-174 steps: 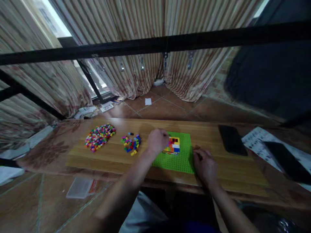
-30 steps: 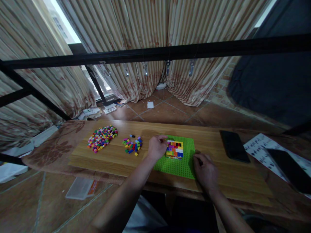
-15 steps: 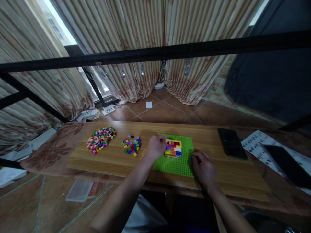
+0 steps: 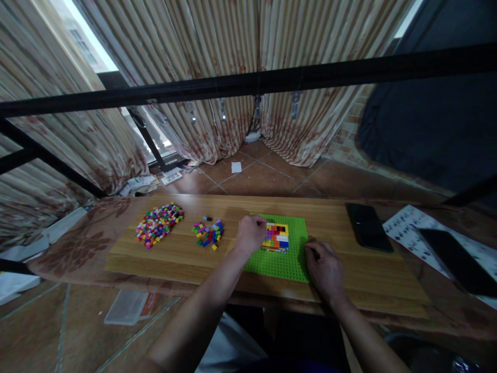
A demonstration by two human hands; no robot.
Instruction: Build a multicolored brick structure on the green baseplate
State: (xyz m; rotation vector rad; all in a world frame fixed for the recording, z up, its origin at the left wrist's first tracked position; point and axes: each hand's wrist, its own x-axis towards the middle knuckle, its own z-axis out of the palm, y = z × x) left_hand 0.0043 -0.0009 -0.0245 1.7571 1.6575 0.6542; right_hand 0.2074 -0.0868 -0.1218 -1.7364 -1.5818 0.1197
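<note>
A square build of multicoloured toy bricks point(image 4: 278, 239) stands on a green studded baseplate point(image 4: 297, 267) in the head view. My left hand point(image 4: 251, 233) is closed in a pinch at the left edge of the build and covers part of it. Whatever its fingertips hold is too small or hidden to name. At the baseplate's right edge rests my right hand point(image 4: 325, 267), its fingers curled together. A dark spot shows between them, but I cannot tell whether it is a brick or a shadow.
Left of the baseplate lie a small heap of loose bricks point(image 4: 208, 234) and a larger pile point(image 4: 159, 224) on the wooden board point(image 4: 163, 264). To the right are a black phone point(image 4: 368, 226), a printed sheet point(image 4: 407, 220) and another dark device point(image 4: 456, 259). A black bar point(image 4: 233, 88) crosses beyond the table.
The whole view has shifted slightly. My left hand stays at the left side of the brick build, and my right hand remains at the baseplate's right edge.
</note>
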